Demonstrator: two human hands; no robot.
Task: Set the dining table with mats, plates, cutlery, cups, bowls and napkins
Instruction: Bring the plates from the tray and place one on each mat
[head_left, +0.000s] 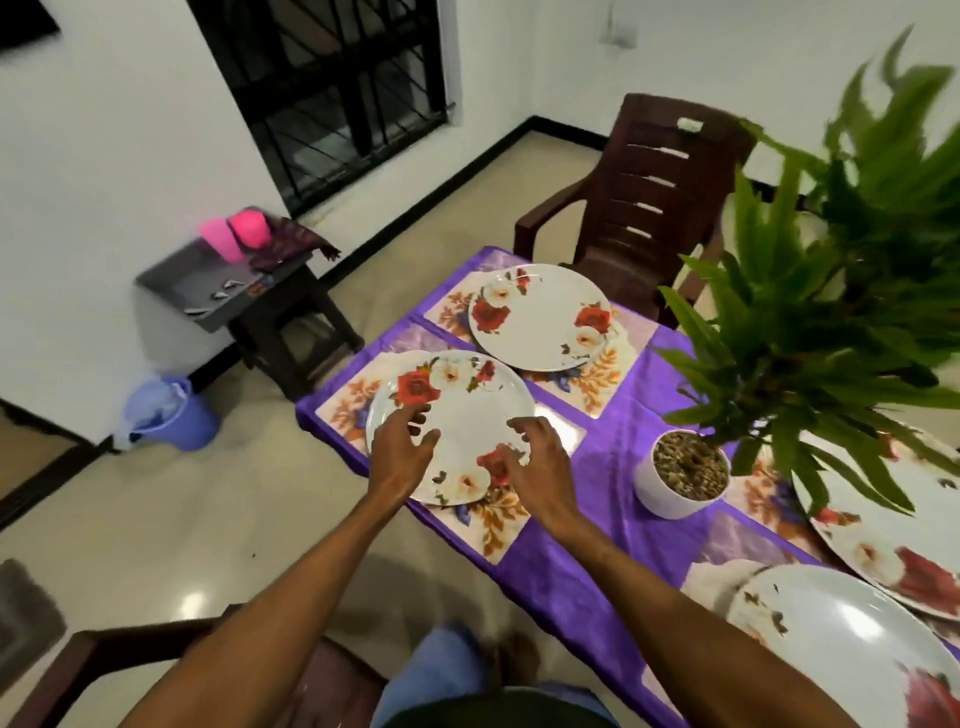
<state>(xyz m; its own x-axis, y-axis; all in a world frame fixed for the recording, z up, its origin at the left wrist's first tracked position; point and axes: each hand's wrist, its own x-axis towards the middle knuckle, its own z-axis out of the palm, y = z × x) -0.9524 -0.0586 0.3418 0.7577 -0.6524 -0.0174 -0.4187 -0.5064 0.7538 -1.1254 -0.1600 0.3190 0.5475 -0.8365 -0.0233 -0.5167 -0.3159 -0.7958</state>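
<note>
A white plate with red roses (467, 410) lies on a floral mat (496, 525) at the table's near left corner. My left hand (400, 447) hovers over its left side, fingers spread and loosely bent. My right hand (535, 467) hovers over its right side, fingers also loosely bent, holding nothing. A second rose plate (540, 317) sits on the mat (608, 369) behind it. Two more plates (852, 618) (914, 540) lie at the right. The purple tablecloth (597, 545) covers the table.
A white pot with a green plant (680, 478) stands mid-table. A brown plastic chair (644, 197) is at the far end. A dark stool carries a grey tray (208, 280) with cutlery and pink cups (236, 234). A blue bin (176, 415) stands on the floor.
</note>
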